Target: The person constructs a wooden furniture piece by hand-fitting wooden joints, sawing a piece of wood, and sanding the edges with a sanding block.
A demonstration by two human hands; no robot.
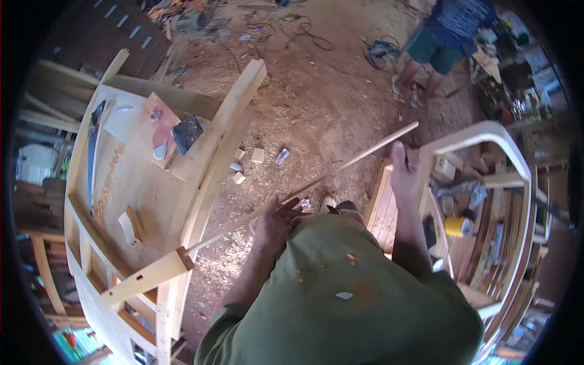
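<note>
A long thin wooden strip [353,159] runs diagonally across my body, its lower left end by a notched wooden piece [143,277] lying across the left wooden frame. My left hand [277,222] is closed on the strip near its middle. My right hand [404,170] is raised just below the strip's upper right end, thumb and fingers apart, beside a curved white-edged frame [496,131]. At my left, the pale wooden frame [237,91] bears a hand saw [93,146], a pinkish board [155,121], a dark square block [187,134] and a small cut wood piece [131,225].
A person [444,42] in dark clothes stands at the upper right. Power cords [310,33], a tool [380,52], offcuts [258,155] and a metal can [281,156] lie on the shaving-strewn floor. The right frame holds wooden slats and a yellow container [459,225]. Cluttered timber lines both sides.
</note>
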